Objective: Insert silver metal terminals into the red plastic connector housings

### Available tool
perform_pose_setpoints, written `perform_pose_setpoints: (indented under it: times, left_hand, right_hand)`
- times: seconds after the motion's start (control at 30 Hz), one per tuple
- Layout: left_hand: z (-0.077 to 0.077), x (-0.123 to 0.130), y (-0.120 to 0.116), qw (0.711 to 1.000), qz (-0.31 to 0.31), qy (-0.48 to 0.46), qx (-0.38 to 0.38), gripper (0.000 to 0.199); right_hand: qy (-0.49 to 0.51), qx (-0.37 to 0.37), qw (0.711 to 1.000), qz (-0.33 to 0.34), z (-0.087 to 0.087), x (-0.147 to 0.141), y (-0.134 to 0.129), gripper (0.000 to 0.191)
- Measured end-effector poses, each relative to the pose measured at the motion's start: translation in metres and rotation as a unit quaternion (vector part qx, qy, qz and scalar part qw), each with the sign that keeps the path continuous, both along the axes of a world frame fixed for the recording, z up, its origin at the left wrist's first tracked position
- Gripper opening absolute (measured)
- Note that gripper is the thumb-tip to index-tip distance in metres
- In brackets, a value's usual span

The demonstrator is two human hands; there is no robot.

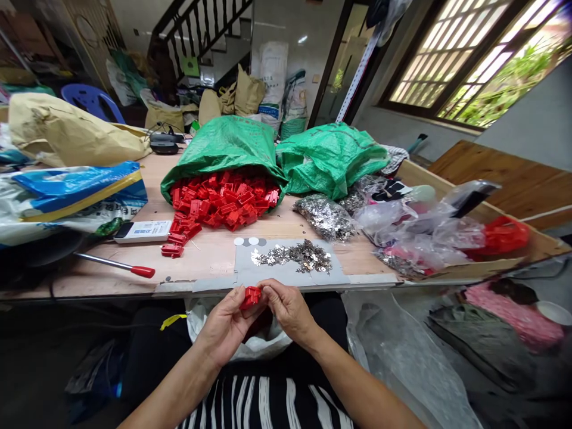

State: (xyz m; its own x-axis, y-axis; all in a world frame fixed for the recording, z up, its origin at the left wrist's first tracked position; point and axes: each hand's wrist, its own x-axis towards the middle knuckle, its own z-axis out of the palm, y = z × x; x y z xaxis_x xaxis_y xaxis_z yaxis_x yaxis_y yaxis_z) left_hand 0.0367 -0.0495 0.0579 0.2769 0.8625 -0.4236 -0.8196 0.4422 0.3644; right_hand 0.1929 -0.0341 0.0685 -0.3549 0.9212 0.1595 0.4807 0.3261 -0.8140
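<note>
red plastic part (pixel 251 297): shape hidden by left hand (pixel 226 328), right hand (pixel 290 313) | silver pieces (pixel 292 256): too small to tell

On your left, a kraft paper sack (pixel 67 132) slumps on the wooden tabletop (pixel 147 185), with a blue-and-white woven sack (pixel 75 196) just in front of it. Near that sack lies a white handheld device (pixel 143 231) with a small dark screen. Below it, you have a red-handled screwdriver (pixel 114 263) lying on the table. Far side: blue plastic chair (pixel 92 101), dark-railed staircase (pixel 201 36), tall white woven sacks (pixel 272 77) against the wall. To your right, a green woven sack (pixel 333 161) sits on the table, and clear plastic bags (pixel 415 229) lie bunched near the edge. Beyond them, a lattice window (pixel 465 59). Pink netting (pixel 513 316) lies low at right.
</note>
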Motion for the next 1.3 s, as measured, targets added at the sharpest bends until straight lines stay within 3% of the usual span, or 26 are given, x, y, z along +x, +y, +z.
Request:
perform_pose_setpoints:
  times: [0.13,0.2,0.33,0.4,0.47,0.6,0.73,0.87,1.03,1.17,1.3]
  left_hand:
    - [-0.010,0.000,-0.001,0.998,-0.026,0.032,0.040,0.011]
    - [-0.022,-0.002,-0.002,0.991,-0.030,0.101,0.082,0.015]
    - [-0.056,-0.010,-0.004,0.923,-0.051,0.342,0.167,0.029]
    - [-0.072,-0.015,-0.006,0.889,-0.058,0.411,0.194,0.033]
    - [-0.080,-0.019,-0.007,0.877,-0.077,0.429,0.200,0.032]
    - [-0.079,-0.020,-0.009,0.895,-0.072,0.393,0.197,0.031]
    - [-0.075,-0.019,-0.010,0.905,-0.061,0.380,0.183,0.028]
    - [-0.078,-0.022,-0.010,0.898,-0.054,0.401,0.173,0.025]
    - [-0.084,-0.028,-0.012,0.919,-0.052,0.341,0.192,0.029]
    - [-0.085,-0.033,-0.013,0.918,-0.051,0.339,0.199,0.029]
    - [-0.082,-0.038,-0.011,0.901,-0.047,0.393,0.178,0.026]
  right_hand:
    - [0.058,-0.072,0.996,0.003,-0.008,0.000,0.004,0.040]
    - [0.061,-0.089,0.994,0.000,-0.011,0.001,0.005,0.041]
    - [0.039,-0.088,0.995,-0.003,-0.017,0.004,0.011,0.040]
    - [0.028,-0.089,0.996,0.010,-0.019,0.002,0.015,0.039]
    - [0.005,-0.090,0.996,0.025,-0.018,-0.006,0.022,0.035]
    - [-0.071,-0.048,0.995,0.042,-0.014,-0.038,0.039,0.025]
    - [-0.110,0.030,0.990,0.083,-0.012,-0.088,0.070,0.025]
    - [-0.163,0.050,0.978,0.116,-0.012,-0.145,0.108,0.030]
    - [-0.209,0.048,0.972,0.095,-0.016,-0.198,0.139,0.038]
    - [-0.222,0.050,0.970,0.080,-0.020,-0.205,0.141,0.029]
    - [-0.221,0.066,0.969,0.084,-0.021,-0.178,0.133,0.020]
